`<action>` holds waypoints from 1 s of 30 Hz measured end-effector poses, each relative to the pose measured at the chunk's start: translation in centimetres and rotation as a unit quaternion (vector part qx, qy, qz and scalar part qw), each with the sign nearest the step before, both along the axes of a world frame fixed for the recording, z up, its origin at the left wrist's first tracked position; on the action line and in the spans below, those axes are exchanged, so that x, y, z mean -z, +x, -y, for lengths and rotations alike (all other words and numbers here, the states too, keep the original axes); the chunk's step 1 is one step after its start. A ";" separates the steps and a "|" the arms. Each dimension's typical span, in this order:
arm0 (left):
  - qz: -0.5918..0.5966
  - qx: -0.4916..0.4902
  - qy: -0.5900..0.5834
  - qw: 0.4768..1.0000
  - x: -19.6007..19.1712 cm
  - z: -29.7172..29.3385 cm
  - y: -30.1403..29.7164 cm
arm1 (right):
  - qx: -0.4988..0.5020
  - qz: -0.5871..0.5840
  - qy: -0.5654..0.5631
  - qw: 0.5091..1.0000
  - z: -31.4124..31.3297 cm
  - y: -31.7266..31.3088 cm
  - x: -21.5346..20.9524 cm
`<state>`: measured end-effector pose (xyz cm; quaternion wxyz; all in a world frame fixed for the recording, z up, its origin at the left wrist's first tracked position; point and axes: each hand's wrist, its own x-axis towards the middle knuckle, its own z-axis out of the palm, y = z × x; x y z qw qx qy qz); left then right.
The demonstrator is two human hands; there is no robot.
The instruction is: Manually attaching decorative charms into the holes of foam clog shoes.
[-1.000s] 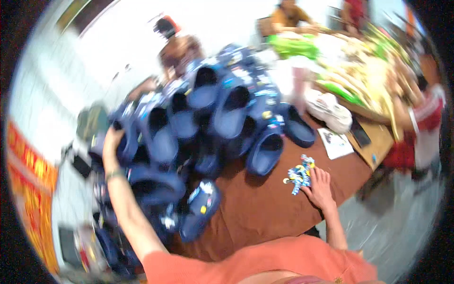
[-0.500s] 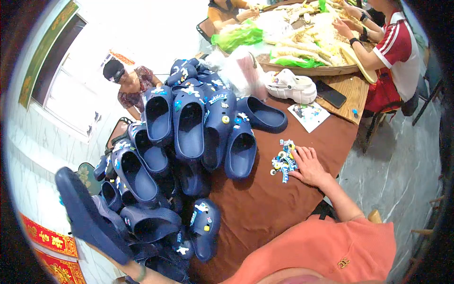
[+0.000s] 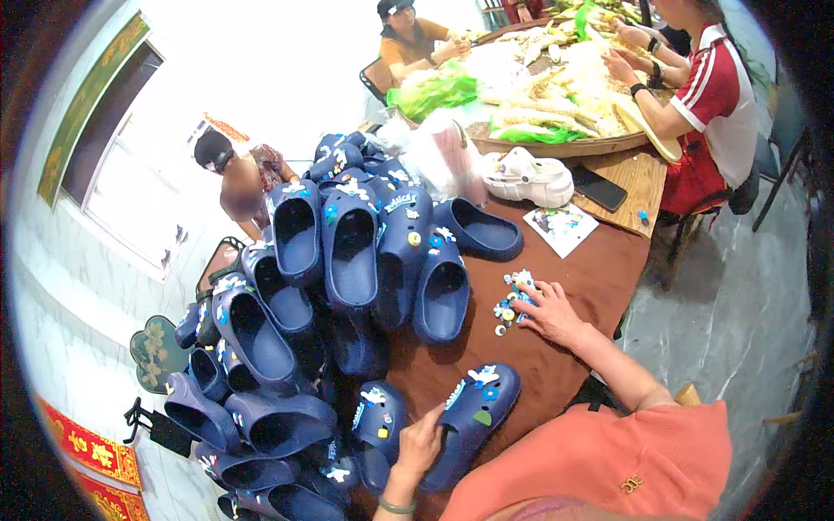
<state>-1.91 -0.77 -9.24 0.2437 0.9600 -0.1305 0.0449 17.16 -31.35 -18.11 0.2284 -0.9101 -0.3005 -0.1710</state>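
Note:
My left hand (image 3: 420, 445) grips the side of a dark blue clog (image 3: 478, 410) at the front of the brown-covered table. On that clog's toe sit a white figure charm, a blue flower, a green piece and lettering. Just left of my left hand lies another decorated blue clog (image 3: 378, 427). Farther right, my right hand (image 3: 553, 318) rests with fingers apart on a small heap of shoe charms (image 3: 506, 309), mostly white, blue and yellow. Whether its fingertips pinch one charm is hidden.
A high pile of dark blue clogs (image 3: 349, 256) fills the table's left side. Behind are a white clog (image 3: 526, 178), a phone (image 3: 599, 188) and a white card with charms (image 3: 560, 227). People sit around a large round tray (image 3: 565, 149) of corn-like cobs; another person (image 3: 248, 178) is behind the pile.
My left hand has come from the far lower left to the front middle, and the clog it holds is now beside the other clog. My right hand has shifted slightly left over the charms.

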 end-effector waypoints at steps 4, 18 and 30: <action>0.019 0.001 -0.006 1.000 3.3 -0.6 0.3 | 0.001 0.065 0.022 0.998 0.5 0.3 0.5; -0.181 -0.199 -0.409 0.872 1.6 2.3 -3.1 | -0.003 0.072 0.018 0.997 0.4 0.3 -0.2; -0.356 -0.107 -0.552 0.747 4.9 3.8 1.0 | -0.035 0.119 0.038 0.992 -0.1 -0.4 -1.1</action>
